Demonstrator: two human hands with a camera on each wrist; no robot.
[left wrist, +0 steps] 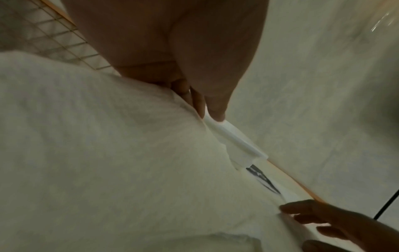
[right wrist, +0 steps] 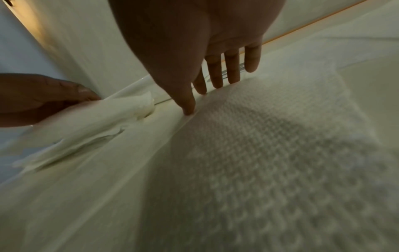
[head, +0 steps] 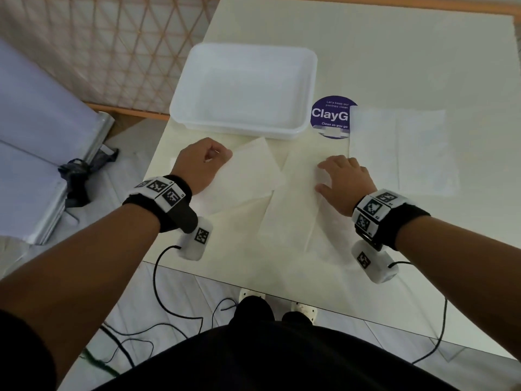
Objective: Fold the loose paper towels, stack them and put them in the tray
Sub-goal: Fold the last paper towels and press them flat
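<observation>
Head view, left hand [head: 201, 162] fingers pinching paper towel [head: 248, 170] corner, right hand [head: 342, 183] fingers spread flat atop it

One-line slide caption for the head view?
Left hand pinches a paper towel; right hand presses another flat, near the tray.

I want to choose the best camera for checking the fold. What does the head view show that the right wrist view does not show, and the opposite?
Only the head view shows the whole layout: the white tray with nothing visible inside, the purple sticker, and a third paper towel lying flat, apart from both hands.

Only the right wrist view shows the towel's embossed texture and the right hand's fingertips pressing its edge.

Both show the left hand pinching the left towel and the right hand spread flat on the right towel.
</observation>
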